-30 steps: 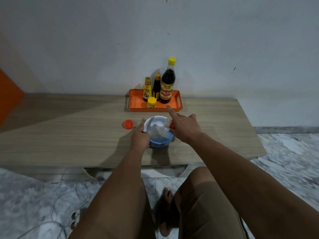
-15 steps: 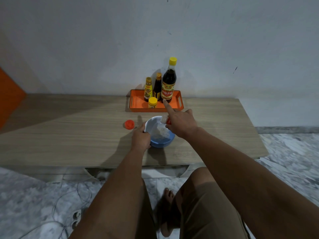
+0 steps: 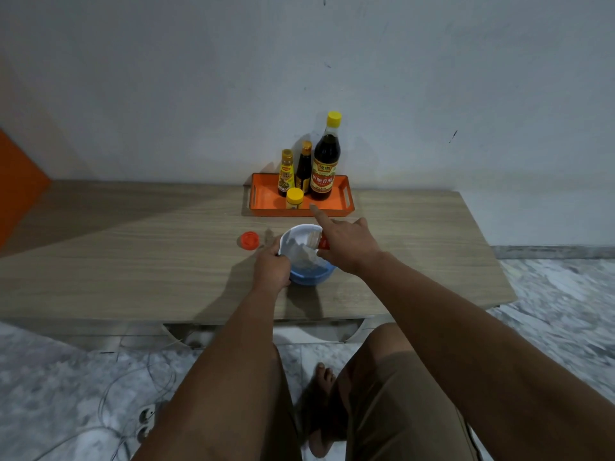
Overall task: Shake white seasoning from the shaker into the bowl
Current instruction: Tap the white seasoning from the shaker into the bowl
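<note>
Head view: nearest are the person's bent knees in tan shorts (image 3: pixel 399 404), a bare foot (image 3: pixel 324 377) on the marble floor (image 3: pixel 549 311), and a tangle of cables with a power strip (image 3: pixel 146 417) at lower left. Two forearms reach out over the wooden tabletop (image 3: pixel 133 261). The left hand (image 3: pixel 271 269) grips the near-left rim of the blue bowl (image 3: pixel 311 276), fingers curled on its edge, tilting it so the white inside faces the camera. The right hand (image 3: pixel 347 244) holds the shaker (image 3: pixel 316 241) tipped over the bowl, the thumb and lower fingers wrapped round its red-banded body while the index finger sticks out straight toward the tray; the shaker's clear part is blurred and white seasoning (image 3: pixel 304 257) shows inside the bowl just beneath it. Just left of the bowl a round red cap (image 3: pixel 250 240) lies flat on the tabletop, apart from the hands. Farther back, against the wall (image 3: pixel 299 78), an orange tray (image 3: pixel 266 197) carries a small yellow-lidded jar (image 3: pixel 295 197), two slim sauce bottles (image 3: pixel 286 173) and a tall dark vinegar bottle (image 3: pixel 326 161) with a yellow cap, all upright
</note>
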`<state>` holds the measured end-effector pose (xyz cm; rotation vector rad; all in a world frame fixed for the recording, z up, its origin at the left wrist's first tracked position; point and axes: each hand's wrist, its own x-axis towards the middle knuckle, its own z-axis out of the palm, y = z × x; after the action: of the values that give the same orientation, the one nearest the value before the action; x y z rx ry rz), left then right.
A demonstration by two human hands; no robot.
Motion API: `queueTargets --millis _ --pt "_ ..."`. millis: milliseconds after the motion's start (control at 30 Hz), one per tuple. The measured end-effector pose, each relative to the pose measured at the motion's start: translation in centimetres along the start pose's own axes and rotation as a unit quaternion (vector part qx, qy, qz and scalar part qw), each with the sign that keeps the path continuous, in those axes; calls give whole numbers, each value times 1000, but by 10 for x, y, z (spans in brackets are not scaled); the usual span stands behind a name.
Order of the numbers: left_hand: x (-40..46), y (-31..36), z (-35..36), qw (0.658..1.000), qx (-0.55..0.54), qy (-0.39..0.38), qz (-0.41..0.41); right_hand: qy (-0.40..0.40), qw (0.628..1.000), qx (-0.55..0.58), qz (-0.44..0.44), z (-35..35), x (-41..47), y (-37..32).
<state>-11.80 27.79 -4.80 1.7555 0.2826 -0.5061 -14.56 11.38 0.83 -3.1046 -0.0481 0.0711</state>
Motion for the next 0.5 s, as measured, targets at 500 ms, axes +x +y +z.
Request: queueTargets --millis 500 --pt "1 -1 1 1000 0 -3 12 -21 999 29 -19 4 -15 19"
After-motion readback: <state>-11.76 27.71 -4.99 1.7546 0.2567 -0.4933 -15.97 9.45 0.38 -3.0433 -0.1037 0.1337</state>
